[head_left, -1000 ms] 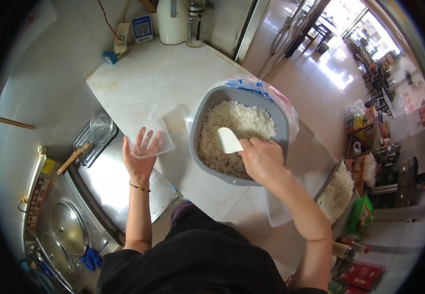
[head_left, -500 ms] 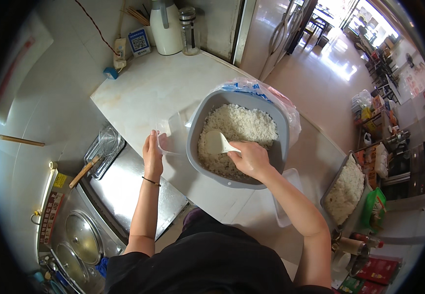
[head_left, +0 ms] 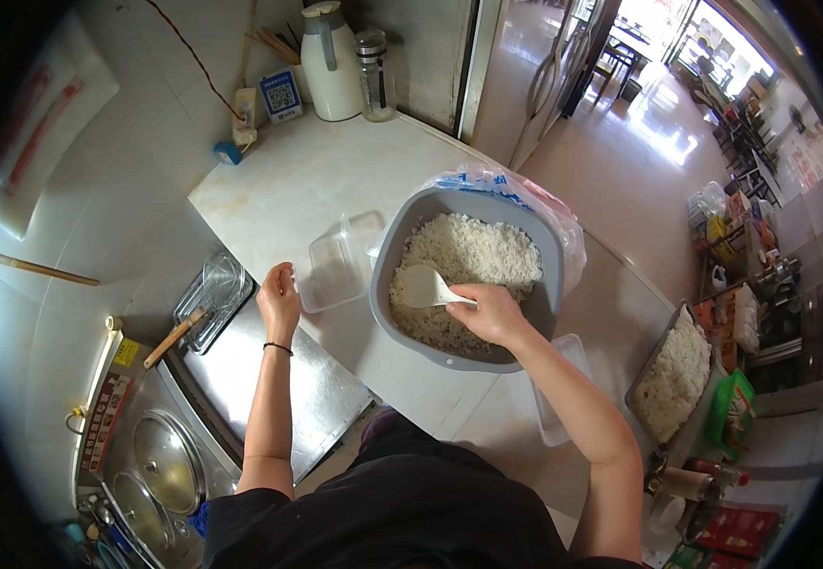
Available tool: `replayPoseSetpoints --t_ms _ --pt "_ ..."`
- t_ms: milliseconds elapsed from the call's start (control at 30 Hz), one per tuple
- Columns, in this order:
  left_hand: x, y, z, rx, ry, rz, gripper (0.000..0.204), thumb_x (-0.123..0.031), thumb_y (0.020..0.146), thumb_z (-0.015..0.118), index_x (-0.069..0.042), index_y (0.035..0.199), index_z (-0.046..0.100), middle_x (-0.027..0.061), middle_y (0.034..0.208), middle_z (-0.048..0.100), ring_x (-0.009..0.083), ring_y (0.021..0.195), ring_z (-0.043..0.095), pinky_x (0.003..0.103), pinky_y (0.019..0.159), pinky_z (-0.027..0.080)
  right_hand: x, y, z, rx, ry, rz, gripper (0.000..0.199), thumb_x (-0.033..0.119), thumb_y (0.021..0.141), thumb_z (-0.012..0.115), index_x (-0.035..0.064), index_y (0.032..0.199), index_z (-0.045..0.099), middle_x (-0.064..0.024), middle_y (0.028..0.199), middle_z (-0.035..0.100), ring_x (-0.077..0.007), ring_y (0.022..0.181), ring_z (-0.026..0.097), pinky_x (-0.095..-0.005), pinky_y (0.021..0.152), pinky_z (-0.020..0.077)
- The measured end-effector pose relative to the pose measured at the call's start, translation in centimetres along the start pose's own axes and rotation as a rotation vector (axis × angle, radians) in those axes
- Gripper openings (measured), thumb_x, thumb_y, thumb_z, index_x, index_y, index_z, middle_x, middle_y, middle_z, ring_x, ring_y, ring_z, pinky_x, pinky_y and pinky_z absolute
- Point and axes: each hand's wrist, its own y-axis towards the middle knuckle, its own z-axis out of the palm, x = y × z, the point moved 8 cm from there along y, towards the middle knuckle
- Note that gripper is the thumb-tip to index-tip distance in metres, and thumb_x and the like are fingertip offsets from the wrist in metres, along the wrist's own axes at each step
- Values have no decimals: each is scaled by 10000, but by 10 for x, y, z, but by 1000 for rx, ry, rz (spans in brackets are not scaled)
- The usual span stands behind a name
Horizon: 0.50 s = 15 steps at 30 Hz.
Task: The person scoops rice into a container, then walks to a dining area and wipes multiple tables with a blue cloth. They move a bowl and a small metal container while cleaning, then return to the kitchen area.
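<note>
My right hand (head_left: 489,315) is closed round the handle of a white rice paddle (head_left: 423,285), whose blade rests on cooked white rice (head_left: 476,245). The rice lies in a deep grey tub (head_left: 380,302) on the counter. To the left of the tub, a clear plastic container (head_left: 329,277) sits on the counter. My left hand (head_left: 279,299) is just beside this container, apart from it, with fingers loosely curled and nothing seen in them. A clear plastic lid (head_left: 561,403) lies partly under my right forearm.
A plastic bag (head_left: 571,237) bunches behind the tub. On the right stands a tray of rice (head_left: 675,375) next to a green basket (head_left: 732,410). A white jug (head_left: 332,71) and a glass bottle (head_left: 376,81) stand at the back. Lidded pots (head_left: 166,465) are at lower left.
My left hand has let go of the clear container and drawn back to the left. The container now rests on the counter. The paddle stays over the rice in my right hand.
</note>
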Motion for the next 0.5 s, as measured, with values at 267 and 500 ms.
replayPoseSetpoints --t_ms 267,500 --pt "-152 -51 2 112 3 615 170 -22 665 677 -84 818 638 112 1164 483 304 1135 392 419 939 348 8 -5 -10 6 158 -23 282 235 797 603 82 1034 616 -143 896 637 -265 829 623 -340 716 461" --pt "-218 -85 49 386 228 977 208 -57 651 666 -152 836 644 23 940 549 227 945 476 414 821 321 8 -14 -26 -79 144 -39 320 251 797 608 94 1075 603 -150 909 636 -260 847 628 -337 735 463"
